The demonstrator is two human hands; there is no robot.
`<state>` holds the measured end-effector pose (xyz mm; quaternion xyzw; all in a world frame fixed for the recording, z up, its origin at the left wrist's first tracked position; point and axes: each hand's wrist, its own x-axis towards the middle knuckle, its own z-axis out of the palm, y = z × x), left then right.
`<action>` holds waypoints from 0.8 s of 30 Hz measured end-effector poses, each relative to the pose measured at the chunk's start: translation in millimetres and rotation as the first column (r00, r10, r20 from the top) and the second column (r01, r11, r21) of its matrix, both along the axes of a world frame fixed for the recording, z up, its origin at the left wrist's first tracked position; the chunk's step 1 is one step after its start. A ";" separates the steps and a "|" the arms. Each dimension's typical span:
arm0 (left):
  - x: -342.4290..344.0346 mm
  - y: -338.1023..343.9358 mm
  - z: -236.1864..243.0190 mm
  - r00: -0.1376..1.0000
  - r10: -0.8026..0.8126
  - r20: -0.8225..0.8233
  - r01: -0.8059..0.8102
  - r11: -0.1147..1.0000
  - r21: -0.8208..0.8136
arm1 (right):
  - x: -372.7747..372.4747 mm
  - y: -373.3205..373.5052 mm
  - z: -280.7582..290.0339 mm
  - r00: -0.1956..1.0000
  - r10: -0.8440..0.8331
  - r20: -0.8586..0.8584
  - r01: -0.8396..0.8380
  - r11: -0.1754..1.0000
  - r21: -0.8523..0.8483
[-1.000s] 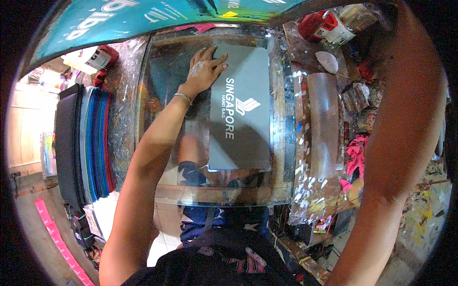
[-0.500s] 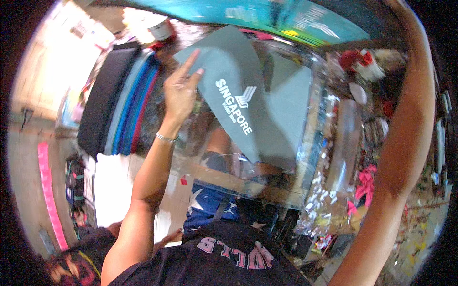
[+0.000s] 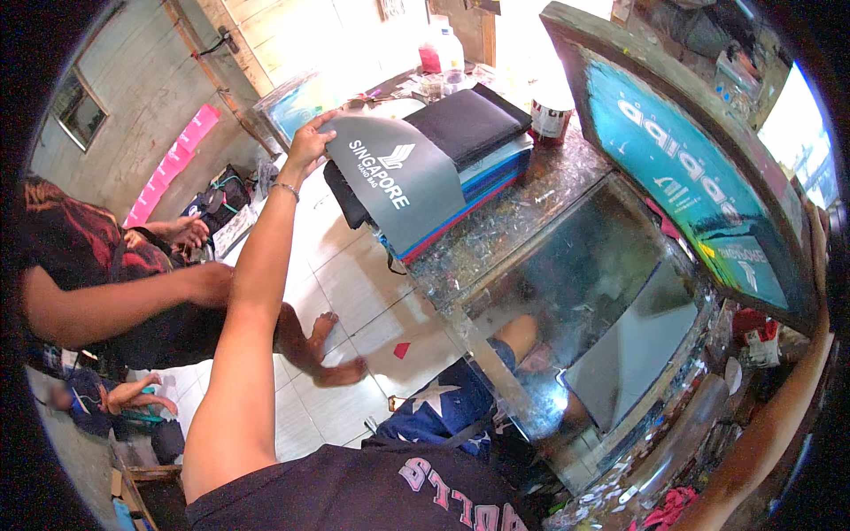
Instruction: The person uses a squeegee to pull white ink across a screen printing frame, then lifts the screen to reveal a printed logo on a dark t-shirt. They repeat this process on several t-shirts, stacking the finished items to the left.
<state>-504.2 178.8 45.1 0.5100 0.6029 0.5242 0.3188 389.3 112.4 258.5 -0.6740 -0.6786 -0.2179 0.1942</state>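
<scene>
My left hand (image 3: 309, 147) pinches the top-left corner of a grey sheet with white printing (image 3: 382, 190), which drapes over a stack of black, blue and red sheets (image 3: 496, 173) on the paint-spattered worktop. My right arm (image 3: 781, 423) rises along the right rim to the frame of a turquoise printing screen (image 3: 671, 188), which is tilted up; that hand's fingers are hidden at the dark edge. Below the screen, a glass pane (image 3: 558, 265) bears another grey sheet (image 3: 629, 354).
A co-worker's arm (image 3: 115, 296) and legs are close at my left; another person (image 3: 106, 398) is low on the tiled floor (image 3: 336, 265) behind. Pots (image 3: 550, 122) and bottles stand at the worktop's far side. A pink strip (image 3: 168, 168) lies by the wall.
My left hand has lifted the printed sheet off the glass and carried it left onto the stack. The view has swung left, bringing the co-worker into sight.
</scene>
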 end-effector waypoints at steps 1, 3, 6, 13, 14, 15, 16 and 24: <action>-6.8 1.4 -0.4 0.978 0.062 -0.197 -0.063 0.998 0.003 | 4.6 1.3 -2.1 1.000 0.005 -0.006 -0.005 1.000 -0.004; -4.6 -1.3 6.6 0.716 0.247 -0.653 -0.278 0.959 0.058 | 8.2 6.0 -5.0 1.000 0.019 -0.017 -0.019 1.000 0.003; 48.5 -25.4 21.3 0.476 0.593 -0.650 -0.284 0.803 0.524 | 8.5 10.2 -6.4 0.998 0.056 -0.030 -0.055 0.998 0.023; 347.5 -106.5 -71.7 0.620 -0.573 -0.536 0.734 0.666 0.137 | -57.6 -31.3 12.0 0.996 -0.054 -0.077 0.052 0.998 -0.024; 383.6 -105.3 -89.3 0.492 -0.663 -0.564 0.831 0.550 0.079 | -78.6 -42.8 14.3 0.996 -0.074 -0.048 0.072 0.997 -0.042; 414.4 -104.6 -105.8 0.358 -0.713 -0.603 0.900 0.436 0.019 | -99.9 -51.1 15.2 0.995 -0.094 -0.026 0.092 0.994 -0.060; 440.9 -98.3 -119.1 0.225 -0.711 -0.666 0.940 0.339 -0.044 | -116.3 -56.2 18.3 0.994 -0.113 -0.007 0.112 0.990 -0.083; 494.2 -83.9 -159.4 0.027 -0.594 -0.804 0.944 0.280 -0.175 | -123.4 -28.8 28.3 0.997 0.061 0.052 -0.056 0.994 -0.091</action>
